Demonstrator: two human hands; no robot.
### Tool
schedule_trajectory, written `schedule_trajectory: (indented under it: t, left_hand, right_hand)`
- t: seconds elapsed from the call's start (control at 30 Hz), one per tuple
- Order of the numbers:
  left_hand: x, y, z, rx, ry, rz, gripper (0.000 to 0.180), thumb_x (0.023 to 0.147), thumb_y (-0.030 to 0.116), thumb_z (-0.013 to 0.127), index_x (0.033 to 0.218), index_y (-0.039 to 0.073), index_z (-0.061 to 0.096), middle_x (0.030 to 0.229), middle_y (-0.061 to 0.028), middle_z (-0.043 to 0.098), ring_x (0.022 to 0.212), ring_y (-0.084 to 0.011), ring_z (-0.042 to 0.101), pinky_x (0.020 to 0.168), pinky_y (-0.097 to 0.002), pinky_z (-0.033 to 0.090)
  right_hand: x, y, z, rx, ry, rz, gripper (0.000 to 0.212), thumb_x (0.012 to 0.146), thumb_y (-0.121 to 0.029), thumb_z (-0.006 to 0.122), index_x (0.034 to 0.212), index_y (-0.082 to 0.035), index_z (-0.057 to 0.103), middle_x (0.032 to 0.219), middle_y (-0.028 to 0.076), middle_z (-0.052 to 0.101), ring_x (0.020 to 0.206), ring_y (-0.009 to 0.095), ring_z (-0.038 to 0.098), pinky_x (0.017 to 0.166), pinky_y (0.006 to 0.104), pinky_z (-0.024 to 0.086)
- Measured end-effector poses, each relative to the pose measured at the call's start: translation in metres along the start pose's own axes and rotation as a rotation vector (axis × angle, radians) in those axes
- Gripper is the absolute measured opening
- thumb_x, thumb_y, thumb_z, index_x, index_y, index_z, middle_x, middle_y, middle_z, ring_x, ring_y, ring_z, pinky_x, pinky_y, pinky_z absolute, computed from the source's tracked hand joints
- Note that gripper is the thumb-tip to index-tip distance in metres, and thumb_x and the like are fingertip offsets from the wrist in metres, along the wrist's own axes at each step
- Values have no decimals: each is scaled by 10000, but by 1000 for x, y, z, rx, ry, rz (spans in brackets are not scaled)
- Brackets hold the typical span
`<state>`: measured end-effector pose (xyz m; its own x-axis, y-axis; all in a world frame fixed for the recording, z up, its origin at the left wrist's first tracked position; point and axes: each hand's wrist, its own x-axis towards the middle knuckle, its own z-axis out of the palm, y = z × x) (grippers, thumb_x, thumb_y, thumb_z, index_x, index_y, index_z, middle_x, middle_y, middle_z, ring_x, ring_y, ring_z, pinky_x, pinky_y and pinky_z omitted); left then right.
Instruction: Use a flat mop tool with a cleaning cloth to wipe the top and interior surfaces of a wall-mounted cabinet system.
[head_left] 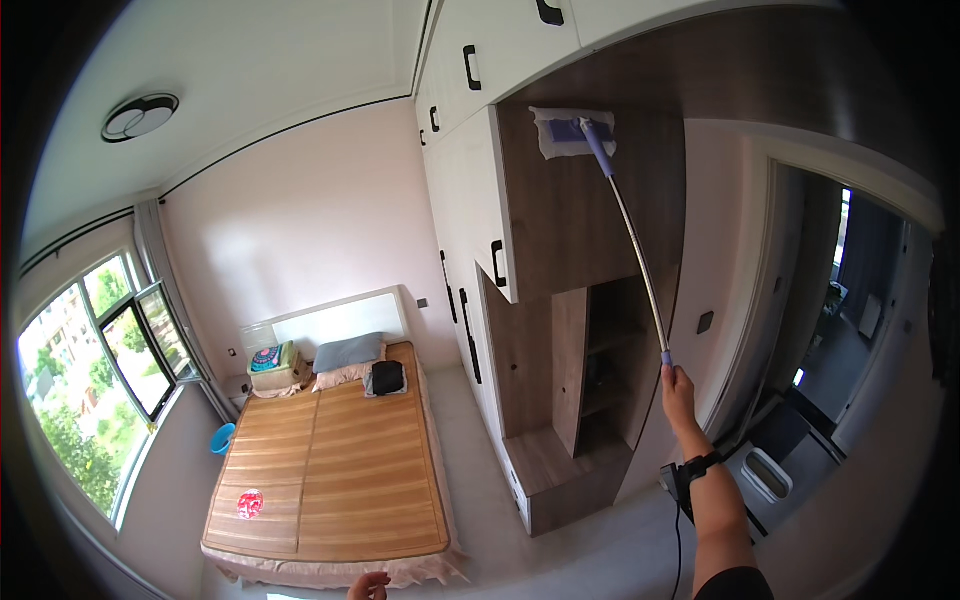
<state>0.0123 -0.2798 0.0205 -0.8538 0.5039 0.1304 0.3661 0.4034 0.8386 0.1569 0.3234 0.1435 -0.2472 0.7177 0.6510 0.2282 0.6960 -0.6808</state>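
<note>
My right hand (679, 395) is wrapped round the lower end of a long flat mop's pole (640, 255), which is silver with purple grips. The pole slants up and away to a purple mop head (572, 131) with a white cloth pad. That pad lies against the upper part of a dark wood-grain cabinet panel (570, 220), just under its top board. At the lower edge, my left hand (369, 587) shows only in part, its fingers loosely bent and nothing visible in them. A black strap with a device and cable sits on my right wrist.
White wardrobe doors (455, 190) with black handles adjoin the panel; open shelves (607, 345) and a low ledge (565, 475) lie below. A bed (370, 470) with a bamboo mat stands left, near an open window (145, 350) and blue basin (222, 438). A doorway (770, 260) is right.
</note>
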Motion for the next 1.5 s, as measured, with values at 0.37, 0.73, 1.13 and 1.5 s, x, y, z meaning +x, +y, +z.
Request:
schedule_trajectory:
  t: [0.37,0.73,1.13,1.5]
  left_hand:
    - [4,0,-4,-89,-26,27,226,869,103,409,1041,6,518,917,-118,592,881,-198,562,760,-299,447]
    - [14,-9,7,-25,-124,82,223,841,60,436,1037,26,535,925,-102,599,858,-179,568,681,-276,451]
    - [20,8,-1,25,-130,-8,225,871,124,425,1037,23,539,897,-118,611,858,-207,586,722,-294,463]
    - [29,26,16,67,-173,166,222,801,16,458,997,26,562,847,-97,621,781,-159,581,575,-258,463]
  right_hand:
    - [21,11,11,-14,-202,170,421,884,-361,391,853,34,534,770,265,560,747,434,533,649,440,441]
    - [-61,57,19,-35,-333,273,411,875,-359,390,843,25,534,778,272,560,796,445,525,665,451,439]
    - [-179,127,-7,-188,-414,336,409,857,-367,416,808,23,528,758,257,569,758,428,541,648,456,440]
    - [-225,149,-40,-285,-382,260,422,840,-392,452,731,8,528,658,223,569,649,417,548,561,452,443]
